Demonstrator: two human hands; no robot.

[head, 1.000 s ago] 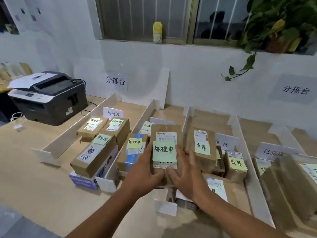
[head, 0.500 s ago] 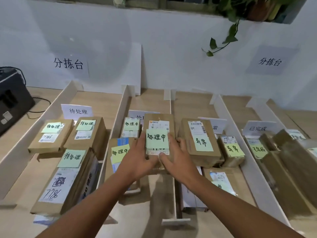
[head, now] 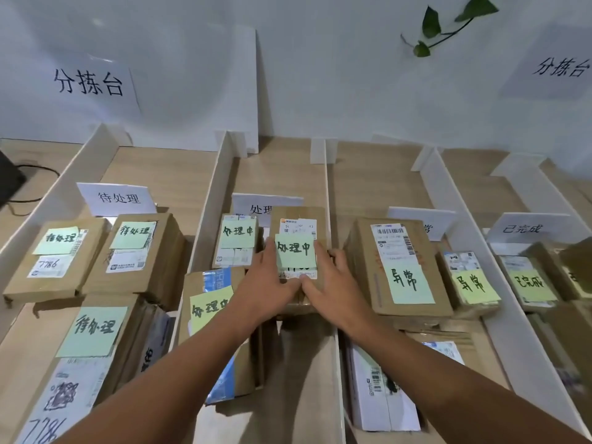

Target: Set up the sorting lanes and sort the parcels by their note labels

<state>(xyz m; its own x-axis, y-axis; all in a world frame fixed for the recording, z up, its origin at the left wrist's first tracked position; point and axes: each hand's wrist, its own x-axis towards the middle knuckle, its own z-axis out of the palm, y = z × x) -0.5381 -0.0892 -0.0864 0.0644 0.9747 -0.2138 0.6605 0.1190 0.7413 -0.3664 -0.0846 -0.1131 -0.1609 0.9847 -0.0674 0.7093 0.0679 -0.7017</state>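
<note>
White dividers (head: 208, 200) walled each lane, so a hand could come in only from above or from the near end. In the second lane, tabletop (head: 304, 379) lay open between a taped box (head: 211, 302) and the right divider. Farther in, the parcel (head: 296, 219) gripped by the left hand (head: 266, 290) and right hand (head: 333, 283) filled the gap beside a smaller box (head: 235, 245), a paper sign (head: 250, 201) close behind. Past the signs every lane ran bare to the wall (head: 320, 91).

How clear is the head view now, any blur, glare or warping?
Head view: light even, no glare; the note on the held parcel is sharp; the wide-angle lens splays the dividers; far-right parcels are blurred.
</note>
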